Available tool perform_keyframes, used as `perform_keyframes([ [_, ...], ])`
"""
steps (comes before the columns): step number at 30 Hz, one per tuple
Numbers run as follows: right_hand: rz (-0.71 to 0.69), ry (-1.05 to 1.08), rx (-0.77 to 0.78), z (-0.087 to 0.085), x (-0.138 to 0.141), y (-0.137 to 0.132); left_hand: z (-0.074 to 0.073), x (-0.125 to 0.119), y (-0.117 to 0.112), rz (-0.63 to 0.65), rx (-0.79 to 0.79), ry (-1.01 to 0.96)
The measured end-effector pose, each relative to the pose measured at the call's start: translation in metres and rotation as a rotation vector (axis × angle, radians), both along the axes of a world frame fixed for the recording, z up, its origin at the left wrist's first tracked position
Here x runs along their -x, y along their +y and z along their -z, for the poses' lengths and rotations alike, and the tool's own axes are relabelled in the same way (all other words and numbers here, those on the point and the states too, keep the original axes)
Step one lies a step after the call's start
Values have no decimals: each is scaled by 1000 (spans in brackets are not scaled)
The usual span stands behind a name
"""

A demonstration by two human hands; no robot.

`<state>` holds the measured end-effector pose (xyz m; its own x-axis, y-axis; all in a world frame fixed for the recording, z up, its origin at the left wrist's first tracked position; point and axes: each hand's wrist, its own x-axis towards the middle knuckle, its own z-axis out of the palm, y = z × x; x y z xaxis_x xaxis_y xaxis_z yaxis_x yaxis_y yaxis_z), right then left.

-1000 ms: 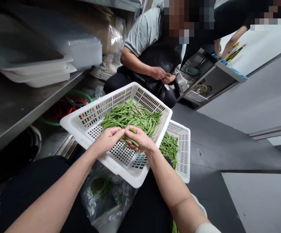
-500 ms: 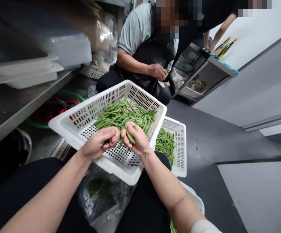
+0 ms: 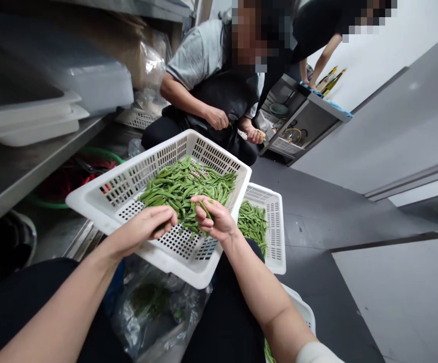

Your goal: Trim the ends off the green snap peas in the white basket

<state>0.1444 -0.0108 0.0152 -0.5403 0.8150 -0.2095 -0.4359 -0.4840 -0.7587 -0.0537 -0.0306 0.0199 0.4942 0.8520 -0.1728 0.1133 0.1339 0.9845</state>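
Observation:
A white slotted basket (image 3: pixel 101 201) rests on my lap, with a heap of green bean pods (image 3: pixel 183 186) in its far half. My right hand (image 3: pixel 215 219) hovers over the basket's near part, fingers closed on a bean pod (image 3: pixel 205 208). Just to its left, my left hand (image 3: pixel 149 227) has its fingers curled together above the basket floor; whether it pinches anything I cannot make out. A second white basket (image 3: pixel 275 227) with more green pods (image 3: pixel 253 222) lies lower, to the right of my knee.
A clear plastic bag (image 3: pixel 154 302) lies between my legs under the basket. A person (image 3: pixel 211 75) sits opposite, handling pods. Steel shelving (image 3: pixel 22 161) with white trays (image 3: pixel 30 116) runs along the left. A low steel cabinet (image 3: pixel 310 121) stands at the back right, another person bending over it.
My two hands, joined on one pod a second ago, have drawn apart. The left hand has shifted left and the right hand keeps the pod. The view has swung slightly right.

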Motion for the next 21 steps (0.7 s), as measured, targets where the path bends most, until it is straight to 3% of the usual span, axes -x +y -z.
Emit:
perform_keyframes([
  [2, -58, 13, -36, 2, 4, -2, 1, -11, 7, -83, -12, 8],
  [7, -155, -13, -56, 3, 13, -11, 3, -26, 6, -68, -176, 13],
  [10, -110, -80, -49, -4, -1, -16, -6, -16, -1, -52, -183, -48],
  [12, 8, -134, -52, -9, -26, -17, -15, -4, -7, -6, -121, -131],
  [14, 219, -188, -73, -10, -62, -17, -23, 6, -12, 171, -12, -124],
  [17, 504, -319, -77, 3, -123, -15, -22, 9, -27, 576, 148, 20],
  [19, 619, -527, -43, 18, -159, -13, -6, 0, -42, 756, 172, 157],
  [21, 680, -810, -23, 35, -187, -11, 23, -15, -61, 830, 121, 389],
])
